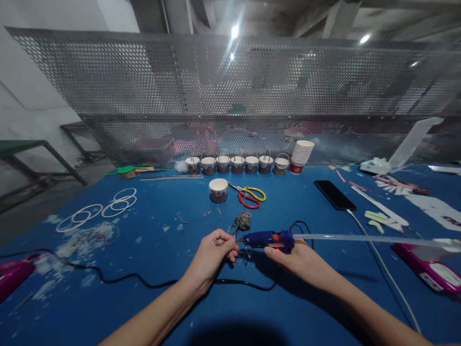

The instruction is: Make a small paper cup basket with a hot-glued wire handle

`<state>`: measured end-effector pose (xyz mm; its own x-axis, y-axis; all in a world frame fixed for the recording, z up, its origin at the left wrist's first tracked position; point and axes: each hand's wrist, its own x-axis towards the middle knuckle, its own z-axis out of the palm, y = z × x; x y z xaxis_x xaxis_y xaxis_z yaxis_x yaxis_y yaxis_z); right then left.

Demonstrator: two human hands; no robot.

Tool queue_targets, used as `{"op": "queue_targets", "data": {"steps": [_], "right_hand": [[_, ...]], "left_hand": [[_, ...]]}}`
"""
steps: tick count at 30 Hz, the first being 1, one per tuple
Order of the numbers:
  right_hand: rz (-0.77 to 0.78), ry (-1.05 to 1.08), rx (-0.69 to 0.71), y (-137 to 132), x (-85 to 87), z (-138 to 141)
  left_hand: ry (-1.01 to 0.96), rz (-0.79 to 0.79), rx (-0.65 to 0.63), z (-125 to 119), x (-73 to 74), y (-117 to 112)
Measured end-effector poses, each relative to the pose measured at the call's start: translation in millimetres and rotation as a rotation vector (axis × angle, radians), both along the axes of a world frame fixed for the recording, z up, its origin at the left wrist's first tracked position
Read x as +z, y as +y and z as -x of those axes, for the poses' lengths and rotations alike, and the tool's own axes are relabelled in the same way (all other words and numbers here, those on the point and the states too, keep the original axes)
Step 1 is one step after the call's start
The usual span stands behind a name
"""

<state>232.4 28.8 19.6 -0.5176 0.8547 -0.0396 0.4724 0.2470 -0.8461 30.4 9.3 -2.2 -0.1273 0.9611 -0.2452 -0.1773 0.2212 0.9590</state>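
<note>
My right hand [293,257] is wrapped round the handle of a blue hot glue gun [264,239], with a long clear glue stick [334,237] out of its back. The nozzle points left, close to the fingertips of my left hand [218,245]. Those fingers pinch a thin grey cord [232,232]; part of it is hidden by the fingers. Just beyond lies a small ball of grey yarn [244,220]. Behind the ball are scissors [248,198] with red and yellow handles and a single paper cup [219,190] with a grey wrapped side.
Several handled cups [236,165] line the back beside a stack of paper cups [301,156]. White rings [120,204] lie left. A phone [334,194] with a white cable [382,269] is at right. A black cord [144,283] crosses the blue table [151,250] near my forearms.
</note>
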Motion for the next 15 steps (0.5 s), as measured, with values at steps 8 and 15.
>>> {"op": "queue_targets", "data": {"steps": [8,15], "right_hand": [[0.081,0.015,0.002,0.4,-3.7,-2.7],[0.146,0.167,-0.262,16.1,-0.7,-14.6]], "left_hand": [[0.016,-0.003,-0.005,0.7,-0.6,1.3],[0.002,-0.018,0.014,3.2,-0.3,2.7]]}}
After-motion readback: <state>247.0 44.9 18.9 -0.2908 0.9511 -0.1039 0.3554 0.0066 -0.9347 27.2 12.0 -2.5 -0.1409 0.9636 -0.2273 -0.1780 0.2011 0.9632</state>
